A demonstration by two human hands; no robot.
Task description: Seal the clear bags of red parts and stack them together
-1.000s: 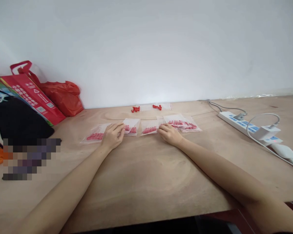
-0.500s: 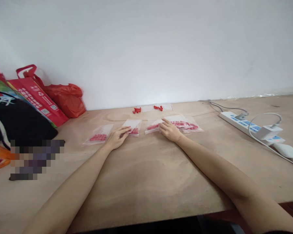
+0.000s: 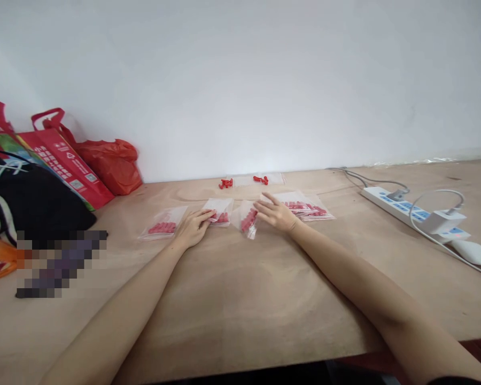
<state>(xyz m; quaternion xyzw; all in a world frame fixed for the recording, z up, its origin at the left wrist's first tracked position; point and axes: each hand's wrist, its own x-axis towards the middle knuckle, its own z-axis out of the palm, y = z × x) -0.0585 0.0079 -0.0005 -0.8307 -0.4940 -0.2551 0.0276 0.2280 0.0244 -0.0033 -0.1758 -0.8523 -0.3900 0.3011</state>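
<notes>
My left hand lies palm down, fingers stretched over the left edge of a small clear zip bag with red pieces inside. Beside its wrist, to the left, is another clear bag of red pieces. My right hand has its fingertips at the right edge of a slanted zip bag of red pieces and seems to pinch it, one finger raised. Its thumb is hard to make out. Just behind this hand lie overlapping bags of red pieces, partly hidden by it.
Loose red pieces and a flat clear bag with more red pieces on it lie by the wall. At right is a power strip with plugs and cables. Red bags and a black bag stand at left.
The bag at my right hand has turned, its near end now pointing towards me, left of the overlapping bags. My right hand's fingers have spread a little. My left hand stays nearly where it was.
</notes>
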